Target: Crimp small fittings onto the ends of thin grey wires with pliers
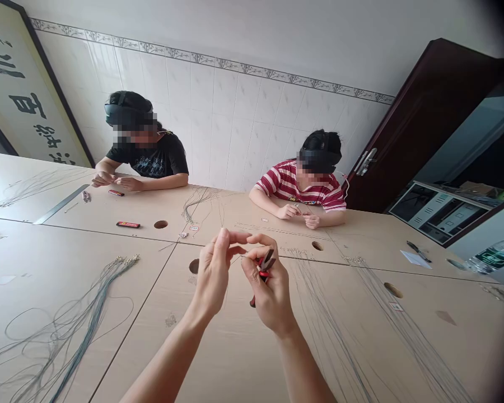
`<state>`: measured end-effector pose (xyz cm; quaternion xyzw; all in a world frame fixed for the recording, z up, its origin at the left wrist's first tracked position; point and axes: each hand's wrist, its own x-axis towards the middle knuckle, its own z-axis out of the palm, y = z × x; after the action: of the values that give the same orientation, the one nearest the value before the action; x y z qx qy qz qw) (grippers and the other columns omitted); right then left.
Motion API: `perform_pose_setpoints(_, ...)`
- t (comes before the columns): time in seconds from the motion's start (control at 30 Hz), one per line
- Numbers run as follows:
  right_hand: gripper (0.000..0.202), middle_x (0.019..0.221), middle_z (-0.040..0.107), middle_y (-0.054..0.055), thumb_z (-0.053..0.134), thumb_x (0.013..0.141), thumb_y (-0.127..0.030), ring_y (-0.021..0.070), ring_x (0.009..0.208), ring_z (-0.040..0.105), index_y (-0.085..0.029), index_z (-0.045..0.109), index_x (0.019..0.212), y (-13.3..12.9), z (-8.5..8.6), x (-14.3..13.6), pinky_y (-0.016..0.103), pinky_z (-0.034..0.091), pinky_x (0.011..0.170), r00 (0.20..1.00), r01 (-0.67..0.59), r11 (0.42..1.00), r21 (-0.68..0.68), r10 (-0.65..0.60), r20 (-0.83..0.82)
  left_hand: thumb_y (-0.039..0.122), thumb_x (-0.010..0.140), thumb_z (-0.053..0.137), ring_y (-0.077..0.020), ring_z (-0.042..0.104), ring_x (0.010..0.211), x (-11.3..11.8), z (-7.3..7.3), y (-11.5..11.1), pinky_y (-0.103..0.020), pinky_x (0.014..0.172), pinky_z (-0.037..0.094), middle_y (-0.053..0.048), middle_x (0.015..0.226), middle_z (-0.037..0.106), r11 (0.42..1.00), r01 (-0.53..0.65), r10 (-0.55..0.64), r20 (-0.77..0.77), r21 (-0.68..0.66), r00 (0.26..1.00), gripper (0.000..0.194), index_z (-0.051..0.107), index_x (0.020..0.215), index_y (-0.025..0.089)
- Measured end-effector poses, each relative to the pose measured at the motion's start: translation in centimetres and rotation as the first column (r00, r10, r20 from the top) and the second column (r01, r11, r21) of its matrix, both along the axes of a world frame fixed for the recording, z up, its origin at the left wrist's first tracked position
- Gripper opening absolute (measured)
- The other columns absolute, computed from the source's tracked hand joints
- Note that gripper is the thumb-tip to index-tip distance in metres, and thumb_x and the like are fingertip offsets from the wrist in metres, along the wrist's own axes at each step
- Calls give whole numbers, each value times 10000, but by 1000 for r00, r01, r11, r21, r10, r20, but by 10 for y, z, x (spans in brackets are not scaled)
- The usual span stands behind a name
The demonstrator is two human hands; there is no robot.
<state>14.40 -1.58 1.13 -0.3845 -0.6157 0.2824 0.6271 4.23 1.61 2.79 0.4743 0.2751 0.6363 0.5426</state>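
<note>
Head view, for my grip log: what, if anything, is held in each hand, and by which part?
The right hand holds the pliers by their handles, jaws protruding. Whether the left hand holds anything cannot be told.

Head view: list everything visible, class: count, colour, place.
Table: one, beige, middle
Cords: many, grey, table
Pliers: one, red-black, centre
Slim objects: two, red-black, left
Metal strip: one, grey, left
Pen: one, black, right
Paper pieces: several, white, table
Bottle: one, clear, right
Cabinet: one, white, right
Door: one, dark brown, right
Wall: one, white, back
Framed writing: one, cream, left
People: two, black and striped shirts, opposite
Left hand: one, bare, centre
Right hand: one, bare, centre
</note>
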Motion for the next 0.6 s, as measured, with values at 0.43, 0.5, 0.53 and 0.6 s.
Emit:
perform_pose_setpoints(0.43,143,1104,471,40,521,963,-274,104,708,473,-226,551,831,3,0,5,265,435,658,983,151,987,61,-157,94,378,944,466,-107,379,546,-11,1,-11,-231,545,359,48,562,422,1000,11,-3,-350,21,937,286,582,766,186)
perform_pose_setpoints(0.5,153,1098,475,40,519,963,-284,104,695,461,-226,553,826,3,0,5,266,427,651,983,153,987,54,-158,98,299,920,478,-102,375,543,-13,2,-12,-222,532,347,55,555,424,1000,24,-19,-365,10,931,205,590,791,187)
perform_pose_setpoints(0.53,159,1096,476,40,518,963,-288,105,695,459,-226,554,822,2,0,5,268,425,646,983,152,987,47,-156,101,265,905,480,-99,376,541,-14,3,-12,-216,523,340,57,554,428,1000,26,-21,-379,7,925,175,592,795,186)
perform_pose_setpoints(0.6,156,1097,476,38,520,961,-287,103,684,457,-227,553,822,2,0,5,270,419,631,984,144,989,29,-146,98,214,868,495,-92,377,533,-17,5,-13,-204,500,327,58,557,442,1000,17,-10,-415,13,910,131,591,785,182)
